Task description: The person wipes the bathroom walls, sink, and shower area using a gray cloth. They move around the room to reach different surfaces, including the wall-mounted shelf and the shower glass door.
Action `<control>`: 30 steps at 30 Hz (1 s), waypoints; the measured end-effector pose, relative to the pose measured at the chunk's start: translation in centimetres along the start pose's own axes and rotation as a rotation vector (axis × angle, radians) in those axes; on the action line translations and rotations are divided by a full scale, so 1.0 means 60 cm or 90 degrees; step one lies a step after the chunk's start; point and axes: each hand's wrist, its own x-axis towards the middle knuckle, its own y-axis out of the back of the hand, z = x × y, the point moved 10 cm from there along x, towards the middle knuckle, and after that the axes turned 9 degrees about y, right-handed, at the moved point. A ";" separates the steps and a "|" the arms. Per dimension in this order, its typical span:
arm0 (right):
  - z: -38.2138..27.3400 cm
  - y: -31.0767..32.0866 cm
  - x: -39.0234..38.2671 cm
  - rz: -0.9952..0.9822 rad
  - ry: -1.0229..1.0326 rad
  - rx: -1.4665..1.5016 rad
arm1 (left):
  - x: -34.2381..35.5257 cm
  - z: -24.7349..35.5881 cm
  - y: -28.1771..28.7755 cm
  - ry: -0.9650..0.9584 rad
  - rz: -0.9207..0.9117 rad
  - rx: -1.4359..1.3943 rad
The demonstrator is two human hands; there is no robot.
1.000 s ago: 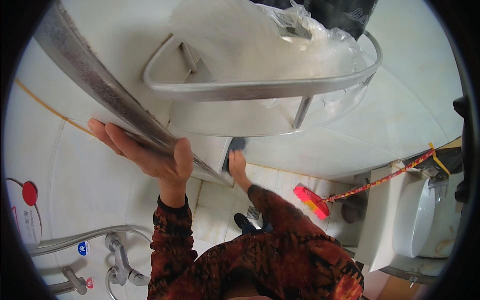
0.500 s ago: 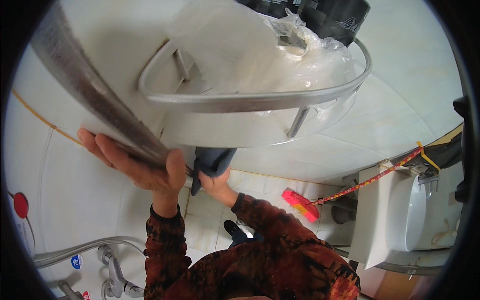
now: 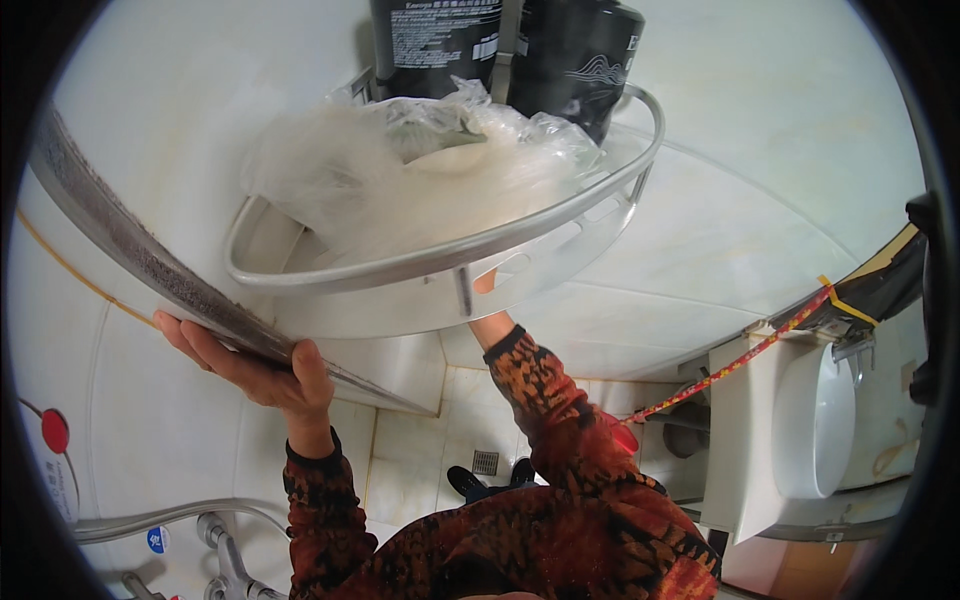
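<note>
My left hand (image 3: 250, 375) is wrapped around a long grey metal edge strip (image 3: 150, 230), thumb on the near side and fingers on the far side. The strip slants from the upper left down toward the floor. Beneath a metal-railed corner shelf (image 3: 400, 270) reaches my right hand (image 3: 491, 325), its fingers mostly hidden by the shelf, so what it holds does not show. On the shelf sits a crumpled clear plastic bag (image 3: 340, 190) with something pale inside. Behind the bag stand two black bottles, one on the left (image 3: 435, 60) and one on the right (image 3: 575, 70).
A chrome tap (image 3: 232, 570) with a hose is at the lower left. On the right are a white washbasin (image 3: 815, 430) and a broom (image 3: 735, 372) with a red patterned handle. A floor drain (image 3: 486, 462) lies near my feet.
My right hand, earlier showing a dark grey cloth below the shelf, has moved right and up under it; the cloth is now out of sight. My left hand keeps hold of the strip.
</note>
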 end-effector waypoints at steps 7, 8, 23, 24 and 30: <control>0.136 0.022 -0.095 -0.012 -0.077 -0.037 | 0.002 0.000 -0.003 0.015 -0.016 -0.016; 0.185 0.059 -0.141 0.005 -0.163 -0.166 | 0.002 0.002 -0.002 0.012 -0.009 -0.006; -0.055 0.223 0.069 0.094 -0.077 0.197 | 0.006 0.015 -0.001 0.002 0.027 -0.001; -0.054 0.232 0.070 0.103 -0.117 0.114 | 0.006 0.014 -0.001 0.007 0.025 -0.002; 0.061 0.283 -0.031 0.057 -0.208 -0.082 | 0.005 0.010 -0.001 0.025 0.011 0.009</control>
